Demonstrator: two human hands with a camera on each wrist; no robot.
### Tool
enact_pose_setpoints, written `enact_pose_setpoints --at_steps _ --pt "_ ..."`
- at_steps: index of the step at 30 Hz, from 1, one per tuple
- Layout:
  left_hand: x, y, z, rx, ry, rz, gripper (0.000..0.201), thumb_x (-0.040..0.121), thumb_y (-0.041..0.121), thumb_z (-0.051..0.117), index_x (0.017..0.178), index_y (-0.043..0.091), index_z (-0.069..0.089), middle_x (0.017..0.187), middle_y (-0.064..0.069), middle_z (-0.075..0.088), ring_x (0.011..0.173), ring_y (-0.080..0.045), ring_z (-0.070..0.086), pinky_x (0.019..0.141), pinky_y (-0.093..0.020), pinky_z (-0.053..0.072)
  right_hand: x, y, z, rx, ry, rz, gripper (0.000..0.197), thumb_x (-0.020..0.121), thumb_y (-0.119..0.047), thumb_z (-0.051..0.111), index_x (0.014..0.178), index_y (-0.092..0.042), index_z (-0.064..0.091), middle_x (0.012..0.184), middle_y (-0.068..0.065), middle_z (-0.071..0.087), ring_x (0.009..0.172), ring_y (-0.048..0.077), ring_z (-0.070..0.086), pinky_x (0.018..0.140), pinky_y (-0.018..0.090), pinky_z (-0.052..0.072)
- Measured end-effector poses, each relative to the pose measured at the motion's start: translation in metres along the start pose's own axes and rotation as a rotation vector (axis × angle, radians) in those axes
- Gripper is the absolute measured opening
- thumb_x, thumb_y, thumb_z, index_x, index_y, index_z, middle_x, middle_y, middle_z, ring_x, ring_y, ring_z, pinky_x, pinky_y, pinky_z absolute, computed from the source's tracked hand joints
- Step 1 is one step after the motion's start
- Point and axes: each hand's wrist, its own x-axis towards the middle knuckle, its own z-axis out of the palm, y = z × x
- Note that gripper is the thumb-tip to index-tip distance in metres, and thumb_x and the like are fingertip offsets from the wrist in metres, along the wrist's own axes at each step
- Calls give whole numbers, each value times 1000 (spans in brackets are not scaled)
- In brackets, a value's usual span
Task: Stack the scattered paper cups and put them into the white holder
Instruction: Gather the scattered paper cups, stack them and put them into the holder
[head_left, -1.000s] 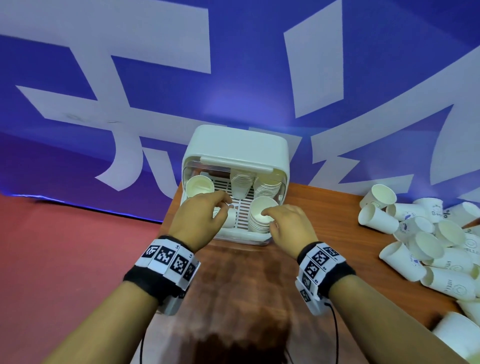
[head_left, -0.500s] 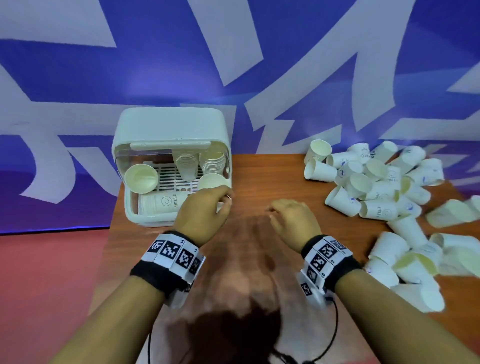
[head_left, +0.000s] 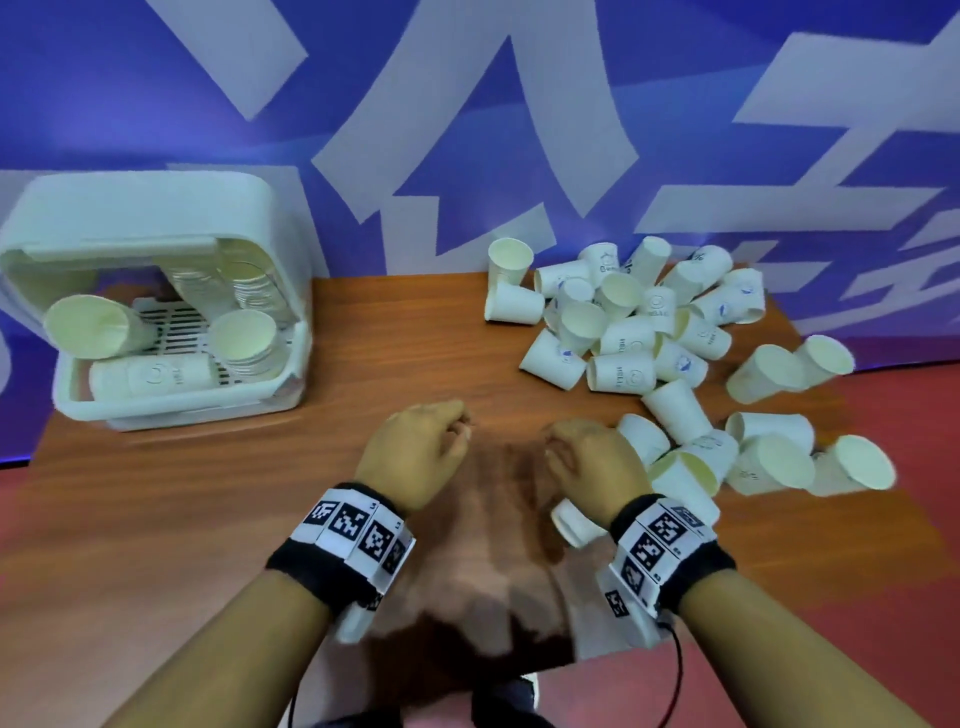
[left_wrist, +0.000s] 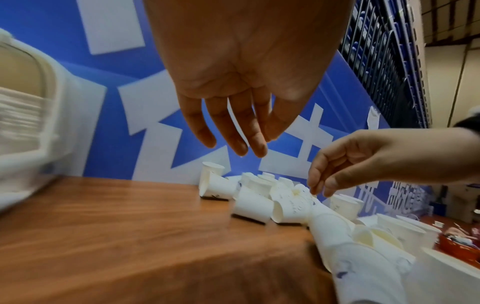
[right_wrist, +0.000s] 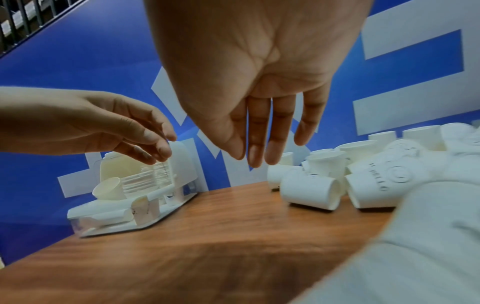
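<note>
The white holder (head_left: 156, 405) stands at the table's far left with its lid up, and stacked paper cups (head_left: 244, 340) lie inside it. A heap of loose white paper cups (head_left: 628, 332) covers the right side of the table. My left hand (head_left: 415, 452) hovers over the bare wood mid-table, fingers loose and holding nothing. My right hand (head_left: 587, 452) hangs beside it at the near edge of the heap, also holding nothing; a cup (head_left: 571, 522) lies just under its wrist. The wrist views show both hands (left_wrist: 233, 133) (right_wrist: 259, 148) with fingers hanging straight down.
The brown wooden table (head_left: 208, 519) backs onto a blue and white banner wall (head_left: 467, 130). Red floor (head_left: 883, 545) shows past the right and left edges. More cups (head_left: 769, 452) lie near the table's right edge.
Both hands have drawn back from the holder and shifted right toward the cup heap. The view has swung right, so the holder now sits at far left.
</note>
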Motion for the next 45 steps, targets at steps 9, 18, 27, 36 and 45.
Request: enact_pose_setpoints --at_steps 9,18,27,36,45 --pt "36 89 121 30 -220 4 45 88 20 55 132 25 48 139 3 43 127 -21 40 104 -37 36 -68 117 -28 -57 -128 95 26 88 -31 55 111 -19 63 105 2 64 98 22 58 79 34 46" --pt "47 112 175 257 -383 -32 53 86 29 59 135 28 41 151 -1 24 133 -26 30 106 -40 34 -89 146 -14 -52 -268 171 56 79 -54 57 129 -29 46 121 -4 55 110 20 53 85 34 47" --pt "38 101 166 292 -345 -59 36 86 22 58 120 21 48 136 2 38 120 -24 39 94 -36 40 -82 136 -5 -92 -333 166 76 73 -60 59 138 -30 31 131 -5 46 118 20 48 89 37 46" --pt "23 79 118 346 -187 -113 17 85 19 54 102 16 56 122 2 52 124 -23 35 96 -36 38 -63 115 -16 182 -221 169 51 71 -37 69 109 -20 40 101 -1 46 88 19 47 71 32 41" --pt "-5 69 57 136 -48 -277 12 86 26 57 93 18 53 97 -1 61 95 -24 53 75 -29 38 -35 52 -37 448 25 -63 84 77 -22 68 144 -34 19 119 -6 25 109 6 32 94 22 28"
